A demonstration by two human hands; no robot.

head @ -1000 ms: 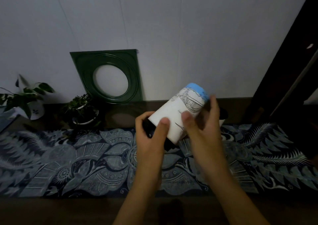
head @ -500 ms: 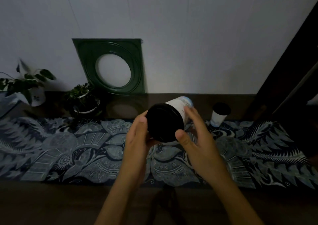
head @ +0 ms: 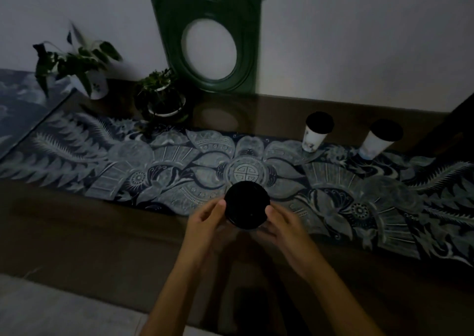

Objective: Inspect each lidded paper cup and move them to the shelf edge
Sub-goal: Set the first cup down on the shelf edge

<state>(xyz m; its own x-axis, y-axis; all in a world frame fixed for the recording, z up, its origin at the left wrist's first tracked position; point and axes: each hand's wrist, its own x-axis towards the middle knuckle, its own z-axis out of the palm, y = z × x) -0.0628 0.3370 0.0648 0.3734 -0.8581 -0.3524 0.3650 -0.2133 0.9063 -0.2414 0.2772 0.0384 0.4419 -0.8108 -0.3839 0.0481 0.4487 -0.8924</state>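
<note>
Holding item: lidded paper cup point(head: 246, 204), near shelf edge, clasped between left hand point(head: 207, 220) and right hand point(head: 284, 224), black lid toward camera. Likely light, thin-walled, crushable; grip the sides gently below the lid. Two more cups point(head: 316, 131) far right.

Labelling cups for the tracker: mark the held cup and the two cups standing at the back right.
held cup point(head: 246, 204), head view, centre of its black lid
nearer back cup point(head: 314, 139), head view, white side wall
far right cup point(head: 374, 144), head view, white side wall
</note>
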